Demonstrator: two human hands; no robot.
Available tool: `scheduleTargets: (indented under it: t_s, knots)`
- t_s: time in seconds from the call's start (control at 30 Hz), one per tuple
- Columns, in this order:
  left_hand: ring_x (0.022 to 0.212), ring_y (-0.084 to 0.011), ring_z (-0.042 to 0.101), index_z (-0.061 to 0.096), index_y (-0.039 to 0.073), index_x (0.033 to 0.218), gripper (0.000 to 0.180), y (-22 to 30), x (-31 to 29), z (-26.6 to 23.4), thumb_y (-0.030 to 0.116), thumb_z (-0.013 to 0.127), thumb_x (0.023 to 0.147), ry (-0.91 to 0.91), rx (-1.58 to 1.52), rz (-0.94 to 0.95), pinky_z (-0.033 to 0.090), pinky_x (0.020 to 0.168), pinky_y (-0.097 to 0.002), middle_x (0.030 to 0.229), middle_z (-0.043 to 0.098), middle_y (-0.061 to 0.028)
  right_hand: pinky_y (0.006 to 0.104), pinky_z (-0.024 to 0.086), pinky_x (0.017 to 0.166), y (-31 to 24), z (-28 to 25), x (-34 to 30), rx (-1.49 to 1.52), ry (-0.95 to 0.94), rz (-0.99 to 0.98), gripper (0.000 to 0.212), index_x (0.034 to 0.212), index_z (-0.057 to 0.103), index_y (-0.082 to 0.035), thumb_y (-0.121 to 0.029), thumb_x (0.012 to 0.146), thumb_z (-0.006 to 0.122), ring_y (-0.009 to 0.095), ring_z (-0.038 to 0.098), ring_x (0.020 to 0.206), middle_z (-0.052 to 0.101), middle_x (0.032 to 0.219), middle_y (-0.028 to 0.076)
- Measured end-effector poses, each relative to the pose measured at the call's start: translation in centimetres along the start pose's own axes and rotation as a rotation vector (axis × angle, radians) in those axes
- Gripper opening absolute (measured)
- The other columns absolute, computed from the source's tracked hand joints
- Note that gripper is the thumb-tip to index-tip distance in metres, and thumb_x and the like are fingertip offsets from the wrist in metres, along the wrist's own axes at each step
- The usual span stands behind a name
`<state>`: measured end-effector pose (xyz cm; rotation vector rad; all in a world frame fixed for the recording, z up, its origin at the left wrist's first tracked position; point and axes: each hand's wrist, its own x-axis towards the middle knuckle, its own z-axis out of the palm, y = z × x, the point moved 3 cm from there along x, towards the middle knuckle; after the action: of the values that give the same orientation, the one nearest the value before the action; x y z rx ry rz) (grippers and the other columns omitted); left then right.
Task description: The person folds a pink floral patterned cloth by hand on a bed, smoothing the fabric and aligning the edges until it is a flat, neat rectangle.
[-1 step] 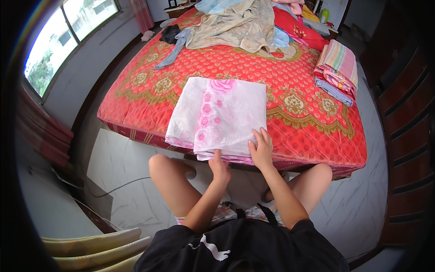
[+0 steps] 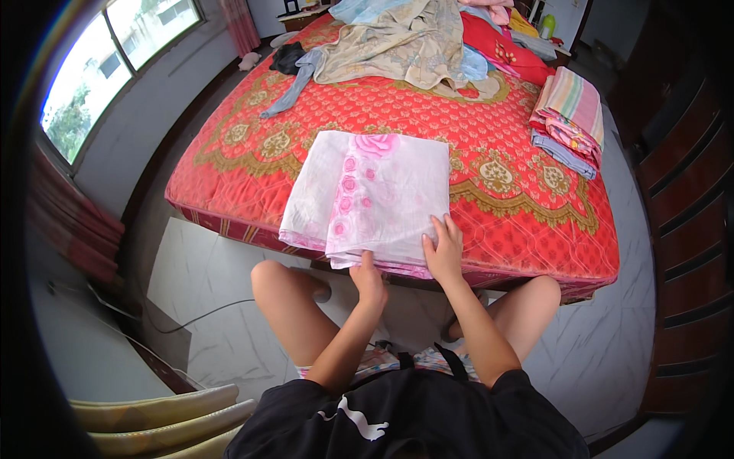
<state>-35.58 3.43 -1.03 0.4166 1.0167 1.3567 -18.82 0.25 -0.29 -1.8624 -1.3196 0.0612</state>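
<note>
A folded white bed sheet (image 2: 397, 183) with pink roses lies at the front edge of the red bed, its layered near edge hanging slightly over the side. My left hand (image 2: 370, 284) grips that near edge, thumb on top and the other fingers mostly hidden below the cloth. At the sheet's right front corner, my right hand (image 2: 445, 251) rests flat with its fingers apart, touching the cloth and holding nothing.
The red patterned mattress (image 2: 520, 245) spreads around the sheet. Folded bedding (image 2: 567, 122) is stacked at the right edge. A rumpled beige blanket (image 2: 390, 50) and a grey-blue garment (image 2: 294, 88) lie farther back. A dark cable (image 2: 199, 324) crosses the floor at left.
My right hand has shifted very slightly to the right at the sheet's corner. My left hand and the sheet's near edge have moved only a touch.
</note>
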Motion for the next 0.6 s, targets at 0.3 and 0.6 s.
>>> scheduleTargets:
  t_s: [0.3,0.6]
  knots:
    - [0.058,-0.0093,0.05,0.058,0.003,0.09,0.012,4.8,3.0,1.7,0.014,0.06,0.086,-0.25,0.632,0.336,0.041,0.053,-0.0232,0.078,0.058,-0.0003,0.048,0.032,0.099,0.8,0.5,0.4,-0.003,0.022,0.107,0.053,0.13,0.045,-0.009,-0.024,0.083,0.062,0.039,0.039,0.122,0.041,0.133,0.023]
    - [0.073,-0.0174,0.059,0.049,0.008,0.098,0.023,2.2,2.1,-6.2,0.028,0.05,0.087,0.167,-0.059,0.013,0.051,0.057,-0.0308,0.087,0.057,-0.0041,0.0421,0.044,0.088,2.7,1.6,4.2,0.158,-0.071,0.4,0.058,0.114,0.053,0.006,-0.026,0.071,0.074,0.036,0.057,0.099,0.059,0.106,0.025]
